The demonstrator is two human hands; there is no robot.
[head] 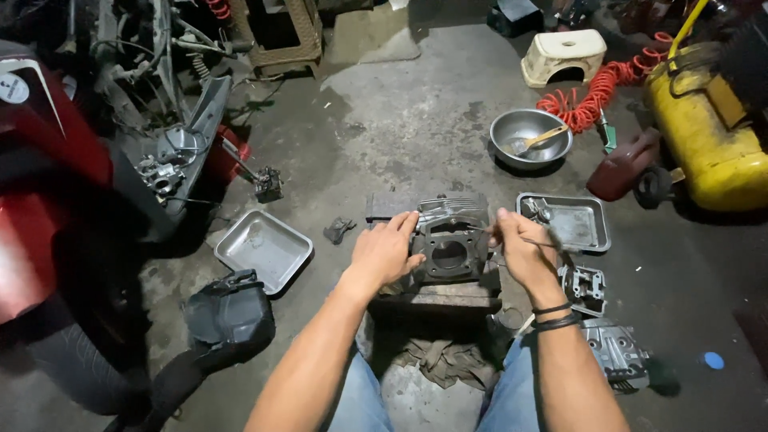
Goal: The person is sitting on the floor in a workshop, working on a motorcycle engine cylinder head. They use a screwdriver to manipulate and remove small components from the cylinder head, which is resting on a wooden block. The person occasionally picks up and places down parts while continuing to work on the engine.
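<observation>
Hands (384, 254) – two, one cylinder (450, 248), two trays (264, 250)

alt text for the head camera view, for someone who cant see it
Seen from above, a person's left hand steadies a finned engine cylinder on a low block, while the right hand holds a thin tool beside it. Two metal trays, a steel bowl and a yellow air tank lie around on the concrete floor.

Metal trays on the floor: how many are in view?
2. One empty square tray lies left of the left hand; another tray, holding small parts, sits beside the right hand. Clutter may hide others.
</observation>
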